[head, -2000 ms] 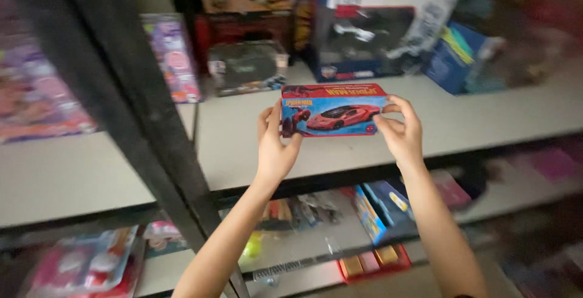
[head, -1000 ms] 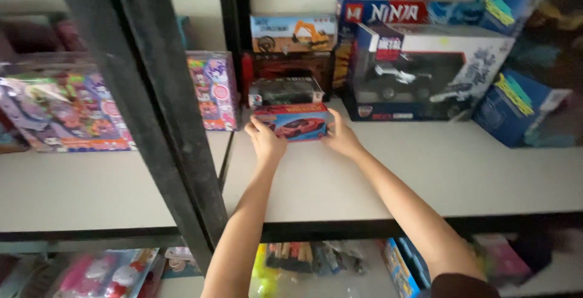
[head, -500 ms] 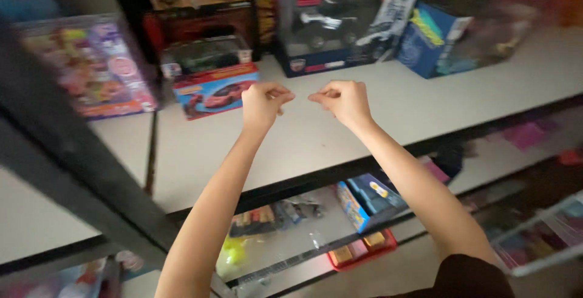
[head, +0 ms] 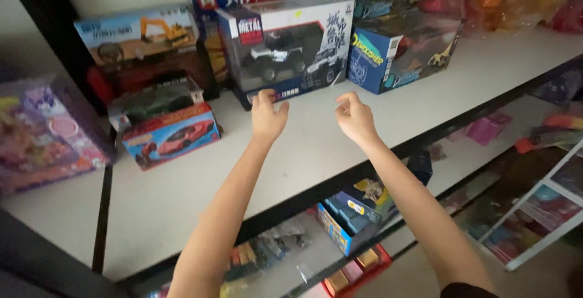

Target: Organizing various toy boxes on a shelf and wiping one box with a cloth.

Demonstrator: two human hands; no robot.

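Now hovering over the white shelf (head: 425, 100) with both hands, near its front edge. Holding nothing in the left hand (head: 267, 116): fingers loosely curled, thumb up, not touching any box. Same with the right hand (head: 355, 117), empty too, fingers bent in a soft half fist. Kept up in the air and apart from each other, just in front of the big toy truck box (head: 285, 49), close to it but not on it.

Set toward the back edge of the shelf, clear window facing out, probably so as to show the little trucks inside. Off to the left, lying flat near the left end of the shelf: a red toy car box (head: 170, 137), tipped a bit sideways, touching a dark car box (head: 155, 100) behind it. Behind those, an orange digger box (head: 139, 34). To the right, a blue dinosaur box (head: 395, 52), turned on an angle.

Lower down, more shelves (head: 461, 152) packed with toys. Dim all around, like a toy shop or a store room. Up the left side, a dark metal post (head: 36, 18).
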